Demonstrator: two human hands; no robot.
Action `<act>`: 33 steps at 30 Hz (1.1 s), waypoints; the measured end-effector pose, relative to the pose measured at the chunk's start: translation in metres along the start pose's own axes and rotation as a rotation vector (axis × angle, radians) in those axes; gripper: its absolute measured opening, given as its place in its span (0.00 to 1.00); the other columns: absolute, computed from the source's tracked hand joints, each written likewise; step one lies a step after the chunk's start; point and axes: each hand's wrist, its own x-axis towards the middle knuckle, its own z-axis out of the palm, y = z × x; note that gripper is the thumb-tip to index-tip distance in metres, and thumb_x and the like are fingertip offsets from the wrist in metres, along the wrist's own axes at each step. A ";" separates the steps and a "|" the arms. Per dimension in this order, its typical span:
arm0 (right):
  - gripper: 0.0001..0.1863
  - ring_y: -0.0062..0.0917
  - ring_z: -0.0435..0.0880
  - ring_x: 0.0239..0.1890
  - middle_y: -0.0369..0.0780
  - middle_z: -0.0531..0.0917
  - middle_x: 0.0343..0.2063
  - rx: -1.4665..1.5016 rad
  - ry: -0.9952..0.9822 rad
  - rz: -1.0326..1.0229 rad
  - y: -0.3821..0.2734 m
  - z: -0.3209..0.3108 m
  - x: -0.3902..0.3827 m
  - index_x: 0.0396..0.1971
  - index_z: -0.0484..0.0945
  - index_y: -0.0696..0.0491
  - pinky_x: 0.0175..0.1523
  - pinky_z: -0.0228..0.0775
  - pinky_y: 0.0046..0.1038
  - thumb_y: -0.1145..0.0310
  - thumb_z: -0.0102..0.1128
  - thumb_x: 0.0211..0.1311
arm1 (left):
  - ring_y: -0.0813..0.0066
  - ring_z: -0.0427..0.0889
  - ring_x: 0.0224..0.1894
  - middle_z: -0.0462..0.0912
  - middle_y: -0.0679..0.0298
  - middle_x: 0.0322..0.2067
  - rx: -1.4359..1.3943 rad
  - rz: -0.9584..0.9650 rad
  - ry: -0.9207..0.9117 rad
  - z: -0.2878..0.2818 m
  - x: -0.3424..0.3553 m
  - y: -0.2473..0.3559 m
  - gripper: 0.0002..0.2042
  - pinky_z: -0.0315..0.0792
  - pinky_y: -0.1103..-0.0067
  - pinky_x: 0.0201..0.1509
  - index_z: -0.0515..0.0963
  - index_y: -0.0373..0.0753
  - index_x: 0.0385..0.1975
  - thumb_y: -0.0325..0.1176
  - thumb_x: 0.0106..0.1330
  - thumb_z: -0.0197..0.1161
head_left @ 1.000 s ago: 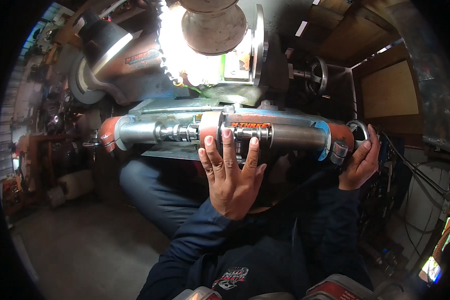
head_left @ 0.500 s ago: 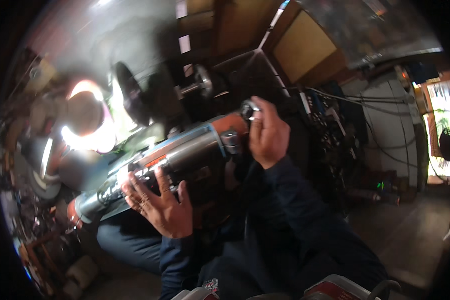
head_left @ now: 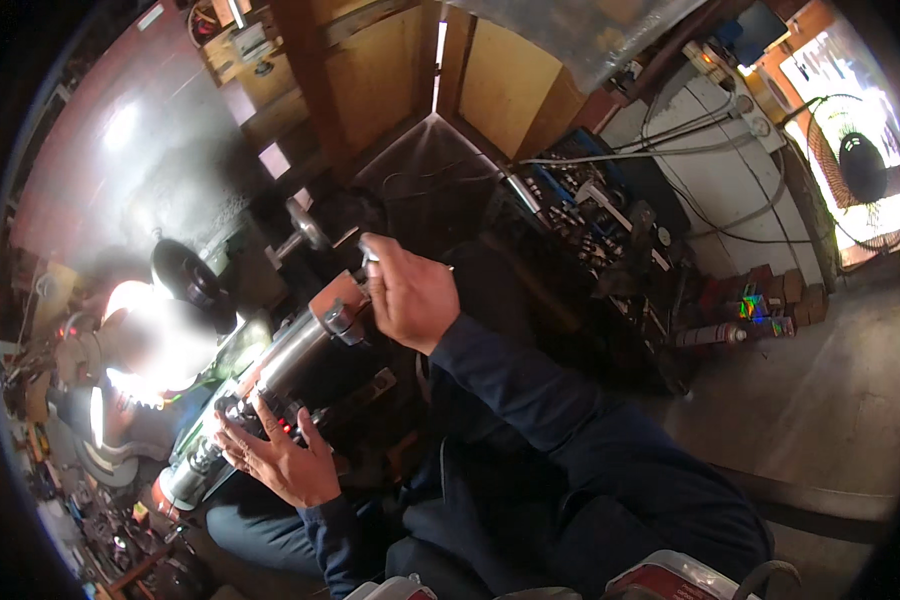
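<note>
Across my lap area lies a long machine with a shiny steel cylinder [head_left: 288, 358] and an orange end block [head_left: 338, 294], slanting from lower left to upper right. My right hand [head_left: 410, 297] is closed around a small metal handle [head_left: 369, 250] at the machine's upper right end; the fingers cover most of it. Just below sits a round metal clamp-like fitting [head_left: 342, 322]. My left hand [head_left: 288, 462] rests with spread fingers over dark fittings on the machine's lower left part. Its fingertips touch or nearly touch them; glare makes contact hard to judge.
A bright lamp [head_left: 160, 345] glares at left, beside a dark round disc [head_left: 183, 272]. Metal tools fill a blue tray [head_left: 610, 205] at the back right. Cables [head_left: 660, 150] cross a white cabinet. A spray can [head_left: 710, 334] lies on the floor; a fan [head_left: 860, 170] stands far right.
The view has turned, so the machine and both hands appear farther left and the machine slants more steeply. My right hand keeps its hold on the handle. My left hand stays spread over the fittings.
</note>
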 end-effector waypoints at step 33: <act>0.26 0.38 0.80 0.35 0.45 0.78 0.33 0.204 -0.061 -0.050 0.022 -0.029 -0.034 0.63 0.66 0.60 0.39 0.73 0.39 0.67 0.53 0.66 | 0.39 0.53 0.72 0.51 0.43 0.72 0.253 0.087 -0.018 0.018 -0.005 -0.004 0.29 0.52 0.53 0.73 0.67 0.39 0.66 0.51 0.71 0.56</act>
